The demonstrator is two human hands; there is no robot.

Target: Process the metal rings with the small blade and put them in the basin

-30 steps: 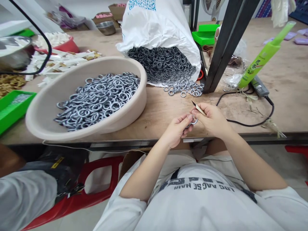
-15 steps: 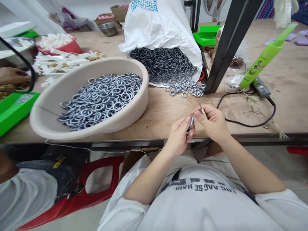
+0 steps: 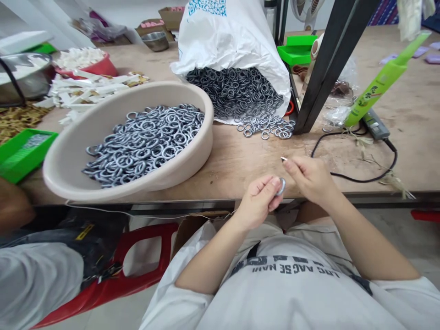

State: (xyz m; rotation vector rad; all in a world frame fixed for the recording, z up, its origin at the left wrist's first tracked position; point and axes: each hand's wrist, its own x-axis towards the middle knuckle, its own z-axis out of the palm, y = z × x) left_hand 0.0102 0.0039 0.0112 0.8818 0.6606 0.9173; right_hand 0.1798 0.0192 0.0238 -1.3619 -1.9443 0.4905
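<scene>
Left grip: ring; right grip: pointed tool, apparently

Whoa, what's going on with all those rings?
A person holds a ring in the left grip and a small tool, only its tip showing, in the right grip. Ring and tool are apart. A basin of rings sits on the table to the left, and more spill from a bag farther back.

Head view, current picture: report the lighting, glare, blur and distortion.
Head view: fairly even light across the brown wooden table; head view: small highlights on the shiny grey rings in the wide beige plastic basin; head view: co-worker's bare arm blurred at the left edge; head view: the dark metal post slants, perhaps from wide-angle distortion.
</scene>
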